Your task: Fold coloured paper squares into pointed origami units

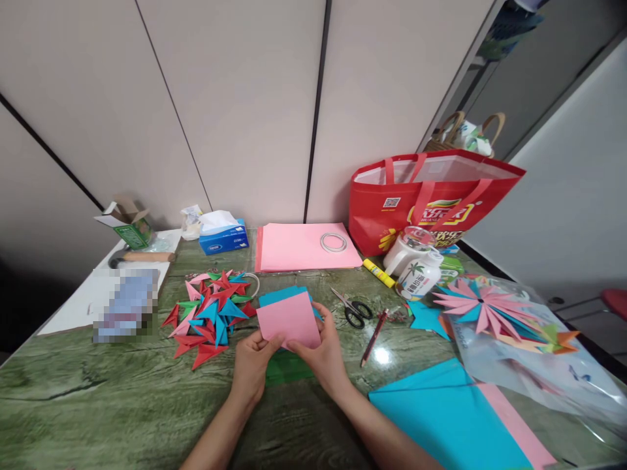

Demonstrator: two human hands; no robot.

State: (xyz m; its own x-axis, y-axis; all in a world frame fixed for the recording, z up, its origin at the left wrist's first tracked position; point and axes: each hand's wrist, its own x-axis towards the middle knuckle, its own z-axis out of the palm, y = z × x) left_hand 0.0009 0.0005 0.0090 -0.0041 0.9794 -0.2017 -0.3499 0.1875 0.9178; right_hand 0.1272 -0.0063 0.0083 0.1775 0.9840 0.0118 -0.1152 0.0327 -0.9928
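A small pink paper square [289, 318] is held up between my two hands, tilted toward me. My left hand [255, 362] pinches its lower left corner, thumb on the front face. On the right edge, my right hand [327, 349] grips it with the thumb in front and the fingers behind. Blue paper [283, 295] shows just behind the square; whether I hold it too is hard to tell. Green paper [289, 369] lies on the table below my hands. To the left sits a pile of folded paper stars [215, 313] in red, blue, pink and green.
Scissors [353, 308], a pencil [375, 337] and a glue stick [379, 273] lie to the right. Large pink sheets [298, 248] with metal rings [334, 242] are behind. A red bag [382, 215], white jar [420, 274], tissue box [223, 238] and large blue paper [450, 418] surround the area.
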